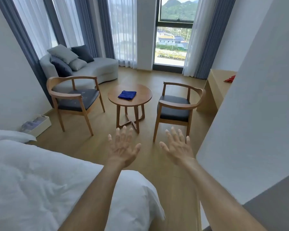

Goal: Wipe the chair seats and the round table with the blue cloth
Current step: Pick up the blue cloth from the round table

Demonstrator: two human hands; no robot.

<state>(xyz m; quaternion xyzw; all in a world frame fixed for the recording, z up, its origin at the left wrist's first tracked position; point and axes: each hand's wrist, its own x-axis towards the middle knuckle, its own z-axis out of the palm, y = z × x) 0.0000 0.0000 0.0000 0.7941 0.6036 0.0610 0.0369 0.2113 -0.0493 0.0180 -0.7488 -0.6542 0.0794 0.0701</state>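
A folded blue cloth (127,95) lies on the small round wooden table (140,101) in the middle of the room. A wooden armchair (60,95) stands left of the table; its dark seat (78,100) carries pale specks. A matching chair (197,104) with a dark seat (173,108) stands on the right. My left hand (123,148) and my right hand (178,145) are stretched out in front of me, fingers spread, holding nothing, well short of the table.
A white bed (48,180) fills the lower left. A grey sofa (103,69) with cushions sits by the curtained windows. A wooden desk (213,90) with a red item (229,79) is on the right beside a white wall (249,122). A white box (38,125) lies on the floor.
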